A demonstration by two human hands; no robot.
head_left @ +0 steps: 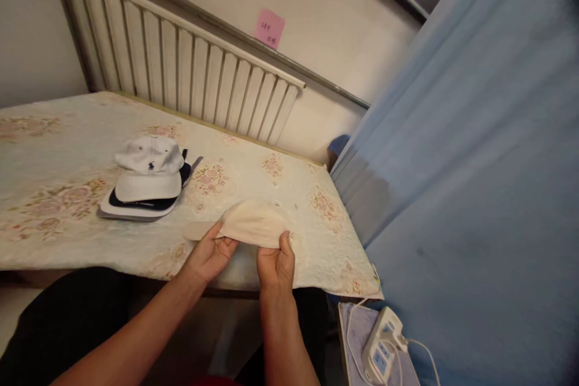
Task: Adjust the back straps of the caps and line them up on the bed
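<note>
A cream baseball cap [256, 223] is held sideways just over the front part of the table, its brim pointing left. My left hand [211, 254] pinches it near where brim and crown meet. At the back end of the crown, my right hand [277, 258] grips the lower edge, with the thumb on the outside and the fingers partly hidden. To the left lies a stack of caps: a white cap [149, 169] with a small dark emblem is on top, a black cap [145, 204] is beneath it, and a white brim shows at the bottom.
A floral cloth [280, 187] covers the table. Behind it stands a white radiator [181, 51] against the wall, with a pink note [270, 28] above. A blue curtain [470, 181] hangs at the right. A power strip [383, 347] with white cables sits on a low surface at lower right.
</note>
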